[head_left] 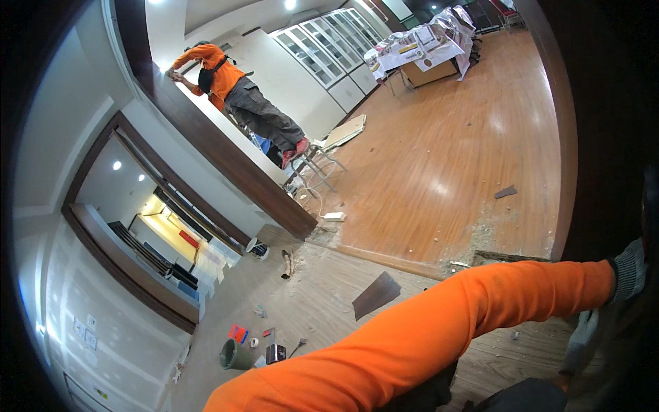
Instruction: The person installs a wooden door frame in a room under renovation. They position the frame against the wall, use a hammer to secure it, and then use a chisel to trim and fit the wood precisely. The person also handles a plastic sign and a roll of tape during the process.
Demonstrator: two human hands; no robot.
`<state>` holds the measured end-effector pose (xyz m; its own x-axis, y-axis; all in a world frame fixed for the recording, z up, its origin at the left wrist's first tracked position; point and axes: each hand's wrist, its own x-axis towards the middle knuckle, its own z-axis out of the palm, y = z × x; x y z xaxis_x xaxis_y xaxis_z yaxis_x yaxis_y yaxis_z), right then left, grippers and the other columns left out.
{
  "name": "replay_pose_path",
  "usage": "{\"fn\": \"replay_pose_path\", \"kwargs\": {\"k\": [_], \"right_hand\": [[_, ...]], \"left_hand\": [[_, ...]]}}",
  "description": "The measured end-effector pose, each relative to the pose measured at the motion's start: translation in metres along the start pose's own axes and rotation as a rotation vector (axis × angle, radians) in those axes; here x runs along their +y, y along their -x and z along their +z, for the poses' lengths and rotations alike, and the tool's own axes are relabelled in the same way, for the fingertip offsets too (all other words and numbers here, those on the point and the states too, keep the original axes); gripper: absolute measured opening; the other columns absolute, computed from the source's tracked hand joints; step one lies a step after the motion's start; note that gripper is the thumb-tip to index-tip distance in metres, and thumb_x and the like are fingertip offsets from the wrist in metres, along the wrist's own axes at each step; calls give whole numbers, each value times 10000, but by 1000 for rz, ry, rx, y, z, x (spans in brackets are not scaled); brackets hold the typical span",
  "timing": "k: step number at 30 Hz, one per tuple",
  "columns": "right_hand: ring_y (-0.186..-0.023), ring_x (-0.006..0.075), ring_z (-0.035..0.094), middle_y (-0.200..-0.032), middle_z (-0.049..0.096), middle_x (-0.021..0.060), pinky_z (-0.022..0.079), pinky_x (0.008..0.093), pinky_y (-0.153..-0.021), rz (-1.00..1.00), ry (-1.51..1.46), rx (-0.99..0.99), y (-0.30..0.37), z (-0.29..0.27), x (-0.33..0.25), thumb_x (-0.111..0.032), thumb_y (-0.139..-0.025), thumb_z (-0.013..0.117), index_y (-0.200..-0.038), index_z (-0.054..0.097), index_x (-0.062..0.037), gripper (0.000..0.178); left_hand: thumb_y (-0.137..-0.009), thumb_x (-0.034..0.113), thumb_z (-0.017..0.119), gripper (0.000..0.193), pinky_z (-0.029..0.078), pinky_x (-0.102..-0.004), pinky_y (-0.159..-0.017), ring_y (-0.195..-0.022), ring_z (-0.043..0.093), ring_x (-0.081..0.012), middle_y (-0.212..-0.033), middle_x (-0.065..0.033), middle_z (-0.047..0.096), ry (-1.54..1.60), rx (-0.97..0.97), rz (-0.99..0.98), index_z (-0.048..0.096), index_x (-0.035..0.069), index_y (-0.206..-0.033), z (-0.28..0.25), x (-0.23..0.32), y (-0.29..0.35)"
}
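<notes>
My left arm, in an orange sleeve, reaches across the lower part of the view to the far right. My left hand [628, 273], in a grey knit glove, is at the dark door frame [604, 172] by the right rim. Its fingers are lost in the dark there. Below it, partly behind the sleeve, is my right hand [581, 342], also gloved in grey. Its fingers are too hidden to read. Whether either hand holds anything does not show. Broken floor edging and debris [484, 244] lie at the foot of the frame.
A co-worker in orange [226, 82] stands on a stool [316, 168] at the far left wall. A loose brown panel [376, 295] lies near my arm. Left of it are a dark green bucket [235, 355] and small tools. A covered table [429, 55] stands far back.
</notes>
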<state>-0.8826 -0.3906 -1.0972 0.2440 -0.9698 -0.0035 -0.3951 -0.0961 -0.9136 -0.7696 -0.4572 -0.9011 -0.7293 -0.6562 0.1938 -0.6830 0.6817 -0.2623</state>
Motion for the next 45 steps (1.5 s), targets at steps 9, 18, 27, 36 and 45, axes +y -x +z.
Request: {"fn": "replay_pose_path", "kwargs": {"k": [9,18,27,36,45], "right_hand": [[-1254,260,561,-1401,570,167,422,365,-1075,-84,-188,146,-45,-36,75,-227,-1054,515,-1442,492,13,456],[-1203,206,586,-1298,634,105,465,333,-1025,-350,-760,-30,-100,-67,12,-129,-1025,565,-1365,569,1,364],[-1227,293,605,-1295,640,184,484,385,-1047,-418,-122,138,-113,-99,-86,-360,-1009,606,-1367,593,-45,477],[-1119,303,660,-1224,676,141,522,423,-987,-487,91,179,-99,-160,-149,-402,-1019,576,-1290,654,-109,407],[-1057,296,685,-1176,687,144,538,435,-929,-493,145,230,-80,-150,-162,-382,-1017,584,-1246,653,-102,369]], "left_hand": [[-797,216,710,210,544,-391,-854,-975,671,-326,-954,-172,712,94,40,-24,769,49,-909,16,20,-26],[-884,81,684,238,519,-385,-1006,-1111,669,-297,-1113,-144,714,188,22,-51,747,115,-1111,-15,7,3],[-895,94,686,202,557,-429,-967,-1051,687,-308,-1085,-164,696,-110,-168,-4,728,65,-1091,-33,10,2],[-905,200,699,293,543,-422,-970,-1115,648,-288,-1153,-204,655,-169,-340,-130,694,50,-1157,-29,25,-19],[-896,194,699,303,545,-436,-919,-1082,653,-320,-1155,-195,670,92,-265,-232,708,38,-1155,-45,34,-14]]}}
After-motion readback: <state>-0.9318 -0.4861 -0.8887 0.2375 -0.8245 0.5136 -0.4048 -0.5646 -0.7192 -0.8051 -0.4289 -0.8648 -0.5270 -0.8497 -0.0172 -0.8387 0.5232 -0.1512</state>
